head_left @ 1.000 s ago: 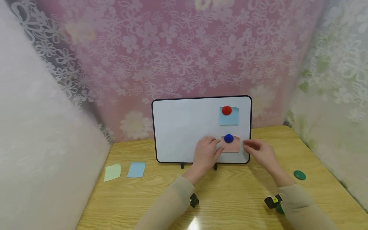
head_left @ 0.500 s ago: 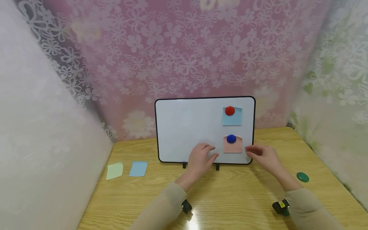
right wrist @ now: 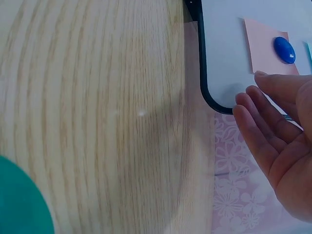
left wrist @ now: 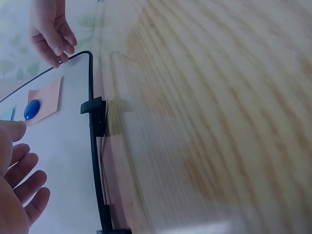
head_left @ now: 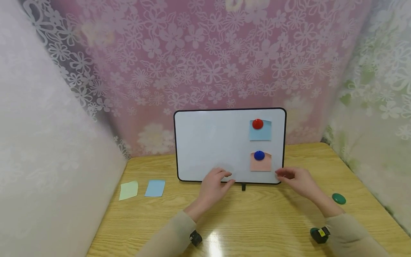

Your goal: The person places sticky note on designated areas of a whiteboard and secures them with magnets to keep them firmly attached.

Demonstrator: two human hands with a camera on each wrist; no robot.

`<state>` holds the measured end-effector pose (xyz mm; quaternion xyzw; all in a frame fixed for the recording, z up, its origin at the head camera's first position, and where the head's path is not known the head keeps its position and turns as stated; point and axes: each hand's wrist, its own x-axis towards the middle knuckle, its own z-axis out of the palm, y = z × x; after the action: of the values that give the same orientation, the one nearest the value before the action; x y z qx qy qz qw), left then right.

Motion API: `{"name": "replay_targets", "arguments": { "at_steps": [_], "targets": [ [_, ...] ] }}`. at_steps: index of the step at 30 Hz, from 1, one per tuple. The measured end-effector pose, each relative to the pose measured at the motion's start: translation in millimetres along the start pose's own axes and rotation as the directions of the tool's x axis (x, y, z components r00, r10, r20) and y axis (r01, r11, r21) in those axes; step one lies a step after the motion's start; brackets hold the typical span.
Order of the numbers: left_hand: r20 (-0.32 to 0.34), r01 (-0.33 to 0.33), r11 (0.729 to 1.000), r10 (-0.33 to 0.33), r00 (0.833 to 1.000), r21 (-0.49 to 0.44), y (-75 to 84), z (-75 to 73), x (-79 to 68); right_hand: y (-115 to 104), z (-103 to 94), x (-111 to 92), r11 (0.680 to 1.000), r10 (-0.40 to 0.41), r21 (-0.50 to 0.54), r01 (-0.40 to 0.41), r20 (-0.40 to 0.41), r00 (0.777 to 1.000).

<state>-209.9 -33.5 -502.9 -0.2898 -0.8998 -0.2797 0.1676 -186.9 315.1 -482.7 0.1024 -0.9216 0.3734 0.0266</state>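
A whiteboard (head_left: 212,142) with a black frame stands upright on the table. Near its right side, a red magnet (head_left: 257,124) lies over a blue sticky note (head_left: 264,134). Below that, a blue magnet (head_left: 259,155) sits on the upper part of a pink sticky note (head_left: 260,165). My left hand (head_left: 213,187) is in front of the board's lower edge, fingers loosely bent and holding nothing. By the lower right corner is my right hand (head_left: 298,180), also without anything in its grasp; the right wrist view shows its relaxed fingers (right wrist: 263,122) beside the pink note.
On the table's left lie a green sticky note (head_left: 128,190) and a second blue sticky note (head_left: 155,188). A green magnet (head_left: 339,198) rests at the right, and another green magnet (right wrist: 22,200) is near my right wrist. A small black foot (head_left: 243,187) supports the board. Curtains enclose the table.
My left hand has drawn back leftward and down from the pink note. My right hand has lowered slightly beside the board's corner. The notes and magnets stay put on the board.
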Motion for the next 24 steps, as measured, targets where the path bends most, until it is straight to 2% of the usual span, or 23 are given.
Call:
{"name": "replay_targets", "arguments": {
  "at_steps": [4,9,15,24],
  "targets": [
    [0.026,0.033,0.999,-0.033,0.999,-0.023,-8.1,-5.5,-8.7,2,-1.5,-3,1.000,-0.010,-0.010,0.011,0.041,0.999],
    [0.032,0.045,0.997,-0.043,0.999,-0.055,-19.5,-16.7,-21.0,5,-3.9,-6,0.999,-0.024,-0.026,0.027,0.102,0.994],
    [0.057,0.090,0.987,-0.083,0.995,-0.136,-32.8,-28.9,-37.6,10,-9.2,-9,0.996,-0.063,-0.051,0.071,0.144,0.988],
    [0.057,0.196,0.970,-0.189,0.980,-0.145,-53.1,-47.1,-64.5,22,-15.1,-18,0.993,-0.080,-0.069,0.096,0.203,0.976]
  ]
}}
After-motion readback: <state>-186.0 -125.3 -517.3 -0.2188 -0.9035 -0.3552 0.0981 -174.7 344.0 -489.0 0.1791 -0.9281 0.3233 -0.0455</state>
